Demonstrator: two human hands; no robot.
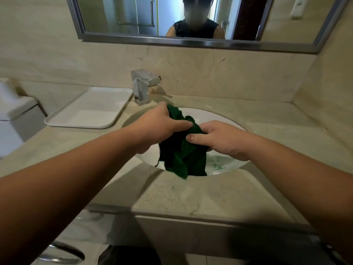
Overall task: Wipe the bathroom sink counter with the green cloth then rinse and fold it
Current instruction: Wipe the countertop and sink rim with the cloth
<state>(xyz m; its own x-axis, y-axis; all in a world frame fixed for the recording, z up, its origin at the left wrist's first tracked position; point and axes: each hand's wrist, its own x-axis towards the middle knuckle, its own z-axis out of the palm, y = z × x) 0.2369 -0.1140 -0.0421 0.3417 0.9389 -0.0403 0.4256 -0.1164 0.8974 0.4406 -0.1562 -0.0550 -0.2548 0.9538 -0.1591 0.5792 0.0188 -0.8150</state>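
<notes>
Both hands clenched on green cloth [183,150] — left hand [162,123], right hand [219,138], bunched between them over sink [225,121]

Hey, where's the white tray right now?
In the head view, the white tray sits on the counter's left side, just left of the faucet.

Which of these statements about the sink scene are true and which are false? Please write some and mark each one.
1. Both hands hold the cloth. True: the left hand and the right hand grip it.
2. The cloth is held over the sink. True.
3. The cloth is folded flat on the counter. False: it hangs crumpled from the hands.
4. The tray is right of the tap. False: it lies to the left of it.
5. The tray holds bottles. False: nothing is on it.
6. Green specks show in the sink. True.
</notes>
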